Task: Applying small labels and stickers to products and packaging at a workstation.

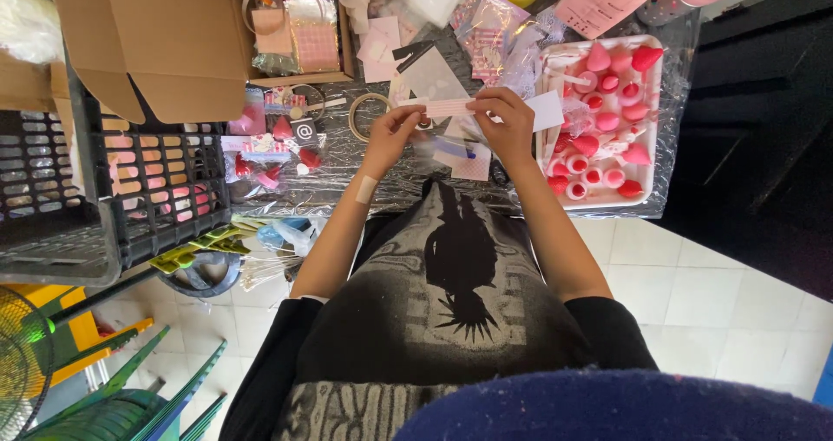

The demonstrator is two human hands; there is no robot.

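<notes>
Cluttered table (347, 194): hands (451, 120) pinch pink strip (449, 107) beside sponge tray (652, 120).

The scene was brightly and evenly lit by soft daylight, with glare glinting off the crinkled plastic table cover (347, 181). The far right lay in deep shadow. Focus stayed fairly sharp, though wide-angle distortion bent the edges.
</notes>
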